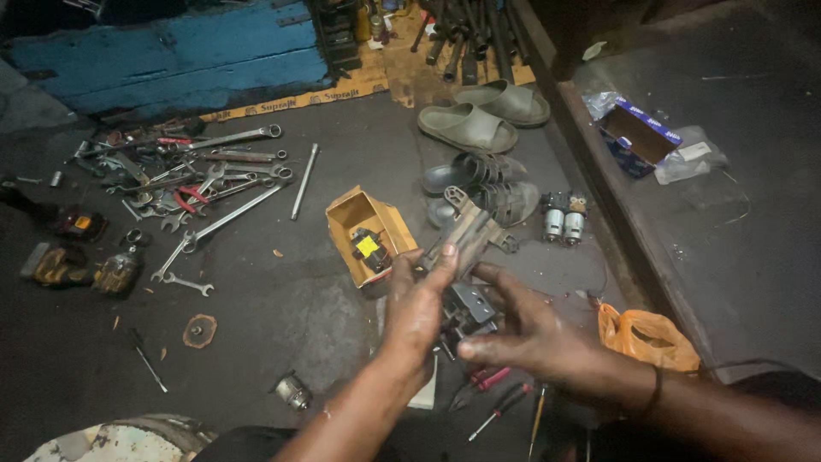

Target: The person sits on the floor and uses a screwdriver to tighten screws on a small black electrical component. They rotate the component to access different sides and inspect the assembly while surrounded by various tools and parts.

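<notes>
**Both hands on a greasy metal part above the workshop floor**

You held a dull grey-brown metal mechanical part (469, 235), with a flat bracket at its upper end, up over the dark concrete floor (282, 316). Your left hand (416, 308) was closed around its lower left side, thumb pressed up along the part's edge. Your right hand (523, 329) came in from the right — fingers partly curled and touching the dark blocky lower section of the part (469, 310), thumb stretched out below it. Both hands looked smeared with grime.

Just beyond your left hand lay an open tan cardboard box (369, 231) with a small black component bearing a yellow patch (369, 246) inside. Behind the part sat a pair of dark strapped sandals (479, 175), and further back a pair of olive-green rubber slides (483, 115). To the right of the sandals stood two small silver cylindrical units with black tops (564, 216).

Well to the left, a scatter of steel spanners and red-handled pliers (205, 184) covered the floor. Below your hands lay red-handled pliers (483, 382) and a few thin screwdrivers (500, 415) — near your right wrist sat a crumpled orange plastic bag (646, 335).
</notes>
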